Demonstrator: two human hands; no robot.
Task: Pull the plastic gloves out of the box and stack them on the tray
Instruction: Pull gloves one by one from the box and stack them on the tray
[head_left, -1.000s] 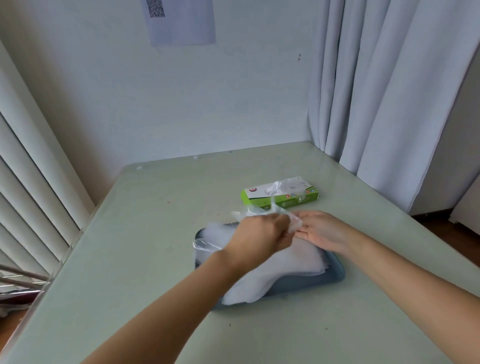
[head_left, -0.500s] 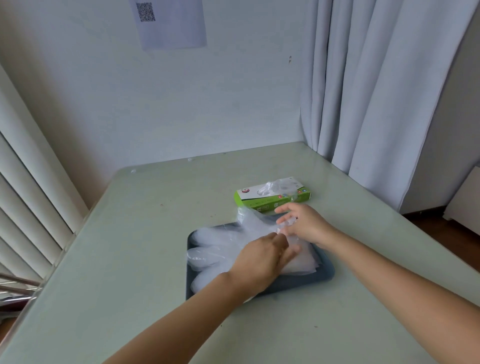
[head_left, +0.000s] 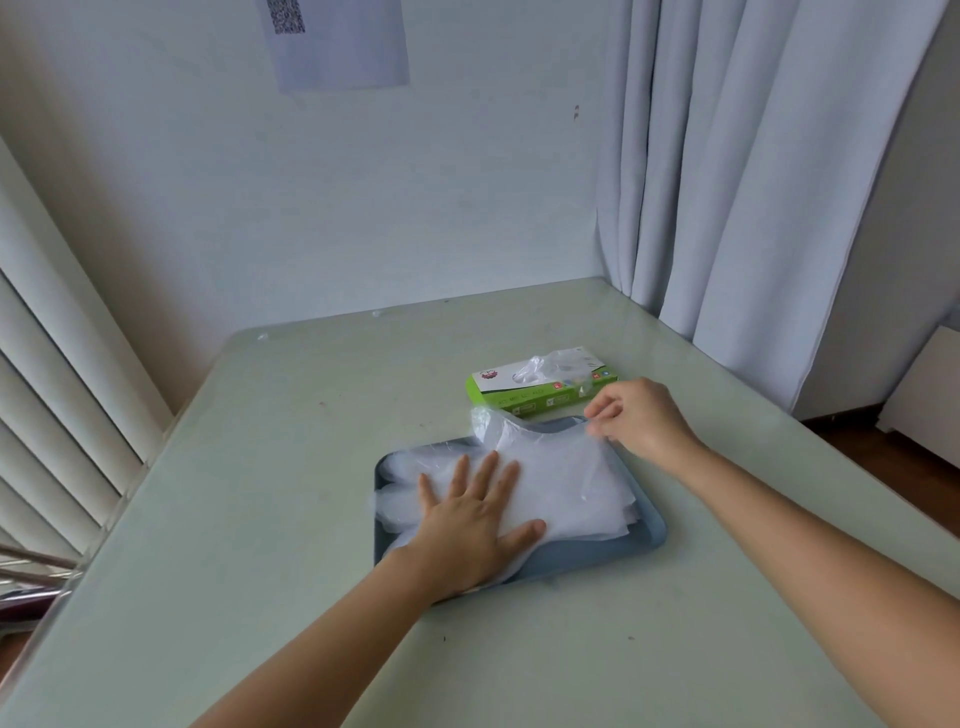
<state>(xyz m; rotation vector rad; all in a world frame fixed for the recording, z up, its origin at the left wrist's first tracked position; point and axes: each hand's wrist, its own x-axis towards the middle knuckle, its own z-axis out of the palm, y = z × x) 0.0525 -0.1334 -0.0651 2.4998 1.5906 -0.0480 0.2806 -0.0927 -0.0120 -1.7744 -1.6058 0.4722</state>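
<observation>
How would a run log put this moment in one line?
left hand: presses glove stack flat | right hand: pinches top glove | tray: under stack | box: next glove poking out

Clear plastic gloves (head_left: 563, 483) lie stacked flat on the blue tray (head_left: 582, 561) mid-table. The green-and-white box (head_left: 535, 402) lies just behind it, towards the table's far edge, with a crumpled glove (head_left: 558, 364) poking from its top.

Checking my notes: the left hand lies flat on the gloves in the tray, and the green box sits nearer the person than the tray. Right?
No. The head view shows the green box beyond the tray, farther from the person. The left hand does lie flat on the gloves.
</observation>
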